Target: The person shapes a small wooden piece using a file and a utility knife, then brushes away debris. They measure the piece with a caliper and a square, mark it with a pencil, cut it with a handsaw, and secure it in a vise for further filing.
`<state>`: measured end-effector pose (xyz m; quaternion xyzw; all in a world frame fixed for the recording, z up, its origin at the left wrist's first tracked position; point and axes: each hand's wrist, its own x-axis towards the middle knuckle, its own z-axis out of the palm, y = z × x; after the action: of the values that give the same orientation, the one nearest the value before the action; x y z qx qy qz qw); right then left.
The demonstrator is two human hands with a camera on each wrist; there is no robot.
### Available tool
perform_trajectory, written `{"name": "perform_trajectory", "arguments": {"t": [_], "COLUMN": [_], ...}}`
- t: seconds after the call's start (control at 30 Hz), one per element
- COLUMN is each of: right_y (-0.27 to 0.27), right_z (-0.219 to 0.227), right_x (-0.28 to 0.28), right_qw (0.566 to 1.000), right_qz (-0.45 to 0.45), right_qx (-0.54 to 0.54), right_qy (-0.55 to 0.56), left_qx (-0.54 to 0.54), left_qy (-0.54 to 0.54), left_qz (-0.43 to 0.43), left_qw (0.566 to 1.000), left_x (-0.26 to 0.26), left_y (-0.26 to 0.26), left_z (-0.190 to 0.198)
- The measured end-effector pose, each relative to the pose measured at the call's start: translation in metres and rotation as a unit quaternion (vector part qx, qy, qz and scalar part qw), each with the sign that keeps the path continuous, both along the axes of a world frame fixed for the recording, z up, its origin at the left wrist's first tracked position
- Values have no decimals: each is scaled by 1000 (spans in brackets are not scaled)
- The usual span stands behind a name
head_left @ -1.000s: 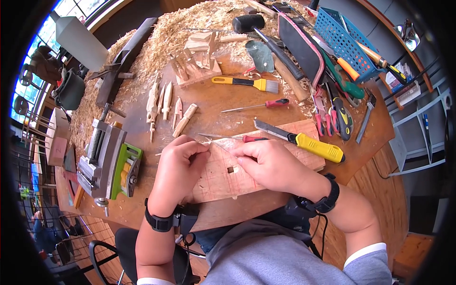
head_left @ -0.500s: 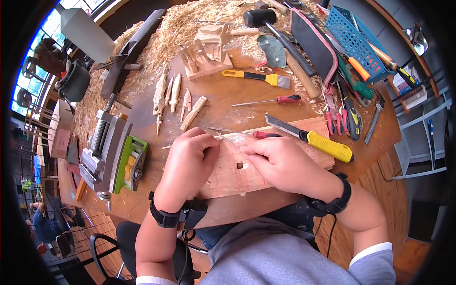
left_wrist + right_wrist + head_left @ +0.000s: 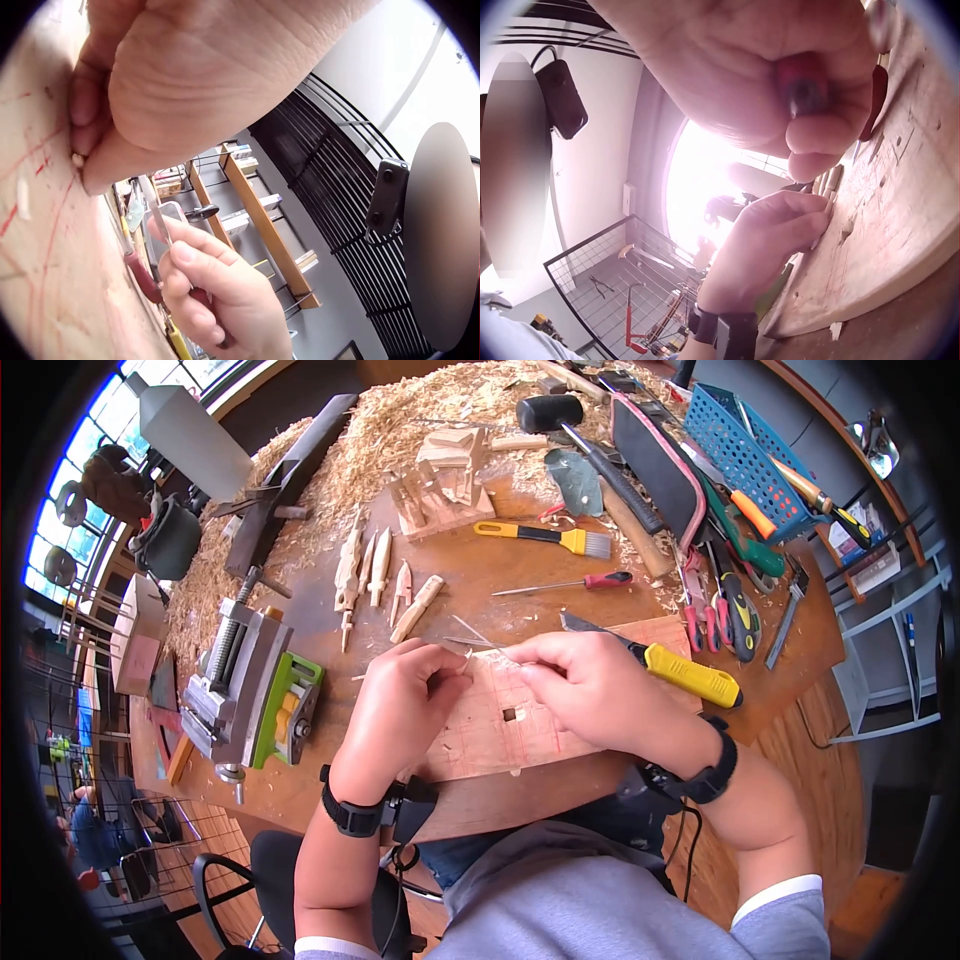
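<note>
My left hand [image 3: 400,695] pinches a small pale piece of wood [image 3: 78,160] between thumb and fingertips, close to the wooden board [image 3: 470,745]. Facing it from the right, my right hand [image 3: 600,690] has its fingers curled round a thin-bladed tool [image 3: 161,217]; its red and dark handle end [image 3: 804,84] shows in the palm. The blade slants up and left from my fingertips in the head view. Red lines and a small square hole mark the board. A red-handled tool [image 3: 141,276] lies beyond it in the left wrist view.
A yellow cutter [image 3: 692,676] lies right of my right hand. A metal vise [image 3: 235,685] stands at the left. Beyond are carved wood pieces [image 3: 415,608], a screwdriver [image 3: 600,579], a brush [image 3: 540,535], a black mallet [image 3: 550,413], shavings and a blue basket [image 3: 750,470].
My right hand has lifted slightly and now covers the red handle on the board. The thin blade stands out past its fingertips. My left hand keeps its pinch; the head view has shifted.
</note>
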<state>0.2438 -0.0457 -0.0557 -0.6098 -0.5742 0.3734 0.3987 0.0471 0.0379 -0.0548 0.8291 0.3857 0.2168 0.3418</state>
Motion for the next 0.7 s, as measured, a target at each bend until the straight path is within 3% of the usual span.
{"name": "perform_trajectory", "arguments": {"t": [0.1, 0.17, 0.5, 0.6, 0.7], "right_y": [-12, -19, -19, -17, -16], "right_z": [-2, -10, -17, -21, -8], "right_x": [8, 9, 7, 6, 4], "right_qw": [999, 1000, 999, 998, 998], "right_qz": [6, 20, 38, 41, 45], "right_qx": [-28, 16, 3, 45, -40], "right_qy": [-17, -11, -17, -30, -24], "left_qx": [-13, -6, 57, 64, 58], "left_qy": [14, 11, 2, 9, -3], "left_qz": [2, -2, -6, -5, -5], "left_qw": [1000, 1000, 998, 998, 998], "left_x": [-2, -1, -2, -2, -1], "left_y": [1, 1, 0, 0, 0], "left_z": [0, -1, -5, -5, -7]}}
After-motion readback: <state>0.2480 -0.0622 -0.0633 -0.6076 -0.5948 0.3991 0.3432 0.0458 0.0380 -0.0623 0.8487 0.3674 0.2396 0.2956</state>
